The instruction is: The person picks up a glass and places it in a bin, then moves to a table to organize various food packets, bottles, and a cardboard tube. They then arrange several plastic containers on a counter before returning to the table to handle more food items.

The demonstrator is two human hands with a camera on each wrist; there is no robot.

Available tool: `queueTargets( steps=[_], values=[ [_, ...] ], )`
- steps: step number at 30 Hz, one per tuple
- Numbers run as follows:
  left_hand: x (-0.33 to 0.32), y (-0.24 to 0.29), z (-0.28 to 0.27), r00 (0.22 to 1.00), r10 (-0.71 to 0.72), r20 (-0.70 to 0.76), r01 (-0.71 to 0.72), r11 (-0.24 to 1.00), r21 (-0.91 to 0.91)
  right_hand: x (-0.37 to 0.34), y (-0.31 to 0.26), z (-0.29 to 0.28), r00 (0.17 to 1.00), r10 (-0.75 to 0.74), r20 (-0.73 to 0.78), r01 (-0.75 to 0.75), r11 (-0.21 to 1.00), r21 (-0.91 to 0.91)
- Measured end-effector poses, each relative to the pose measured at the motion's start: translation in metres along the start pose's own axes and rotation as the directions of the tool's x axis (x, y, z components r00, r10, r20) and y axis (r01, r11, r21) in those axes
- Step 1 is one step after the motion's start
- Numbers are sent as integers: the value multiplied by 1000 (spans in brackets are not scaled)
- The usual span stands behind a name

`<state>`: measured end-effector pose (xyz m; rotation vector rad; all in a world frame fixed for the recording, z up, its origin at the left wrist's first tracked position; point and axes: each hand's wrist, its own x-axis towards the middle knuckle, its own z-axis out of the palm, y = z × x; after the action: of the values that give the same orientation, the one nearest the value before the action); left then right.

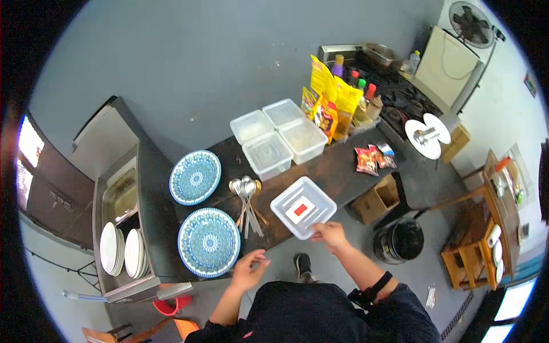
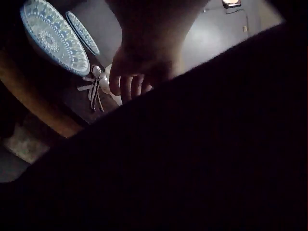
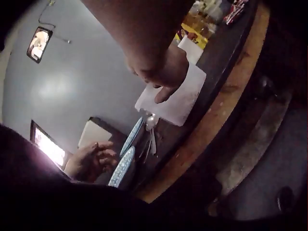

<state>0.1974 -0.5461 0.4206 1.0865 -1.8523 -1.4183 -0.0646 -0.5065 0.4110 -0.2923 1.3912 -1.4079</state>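
A clear plastic food container [image 1: 311,197] with a red-and-white label is at the counter's front edge. My right hand [image 1: 330,236] pinches its near corner, thumb on top; in the right wrist view the same hand [image 3: 163,72] covers part of the translucent container [image 3: 190,98]. My left hand [image 1: 250,270] hangs in front of the counter, fingers loosely bent and holding nothing. Nearest to it is a blue patterned plate [image 1: 209,242]. A bunch of metal spoons [image 1: 250,188] lies between the plates and the container. The sleeve hides much of the left wrist view.
Several translucent containers [image 1: 267,155] stand together at the back, beside yellow bags [image 1: 344,106] and bottles. A second blue plate [image 1: 195,177] is at left. Small snack packets [image 1: 366,161] lie at right. Below are a cardboard box [image 1: 374,206] and a black bucket [image 1: 398,240].
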Motion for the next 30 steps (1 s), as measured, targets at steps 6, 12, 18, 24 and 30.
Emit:
queueTargets(
  steps=[6,12,18,24,30],
  values=[
    [12,2,25,999,-10,-43,13,998,63,55,6,21,996,77,34,-79,996,36],
    [28,8,25,979,-69,-191,79,996,48,68,9,43,992,119,43,-125,975,183],
    [29,13,29,980,-108,-167,132,981,140,75,4,58,980,158,121,-184,951,249],
    [7,-1,28,952,-170,-255,207,970,127,76,-3,48,970,146,193,-167,981,94],
    [-46,-5,4,879,-423,-219,457,879,135,53,-7,30,920,210,332,-130,960,-248]
  ],
)
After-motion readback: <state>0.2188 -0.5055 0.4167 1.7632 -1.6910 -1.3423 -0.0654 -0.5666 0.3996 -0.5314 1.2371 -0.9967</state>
